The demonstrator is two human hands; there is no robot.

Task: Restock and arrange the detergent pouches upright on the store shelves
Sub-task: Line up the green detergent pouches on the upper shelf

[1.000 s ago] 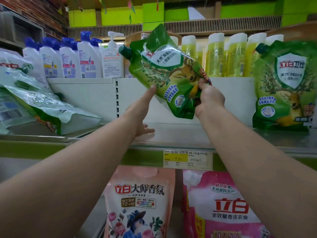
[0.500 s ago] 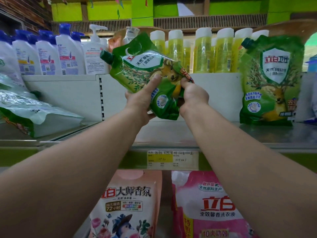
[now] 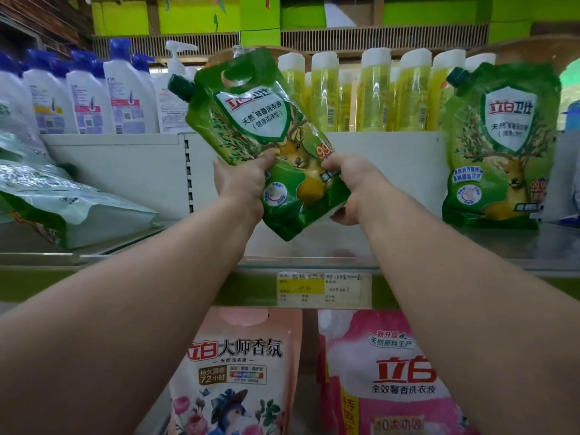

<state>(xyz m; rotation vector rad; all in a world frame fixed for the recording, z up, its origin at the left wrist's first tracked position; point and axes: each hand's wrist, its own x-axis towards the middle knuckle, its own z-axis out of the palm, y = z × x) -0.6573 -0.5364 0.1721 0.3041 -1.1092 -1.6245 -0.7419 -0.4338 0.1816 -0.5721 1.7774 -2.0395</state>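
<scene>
Green detergent pouch (image 3: pixel 266 142) held in the air above the metal shelf (image 3: pixel 314 246), tilted, dark spout cap toward upper left, bottom corner pointing down, not touching the shelf. Left hand (image 3: pixel 240 186) grips its lower left edge, fingers (image 3: pixel 266 158) curled over the front, thumb side behind. Right hand (image 3: pixel 354 183) grips the lower right edge, fingers wrapped round the pouch, thumb tip showing under it. Both hands holding the pouch, none spread.

To the right of the right hand, well apart, a second green pouch (image 3: pixel 499 146) stands upright on the same shelf against the white back panel (image 3: pixel 125 171). Left of the left hand, well apart, a green-and-white pouch (image 3: pixel 72 202) lies flat on its side on the shelf. Behind the fingers, one tier up: yellow bottles (image 3: pixel 376 92) with white caps, and white bottles with blue caps (image 3: pixel 88 95) further left. Below the hands a price label (image 3: pixel 323 290) on the shelf edge. Under that, a peach pouch (image 3: pixel 238 372) and a pink pouch (image 3: pixel 389 378) stand side by side.
</scene>
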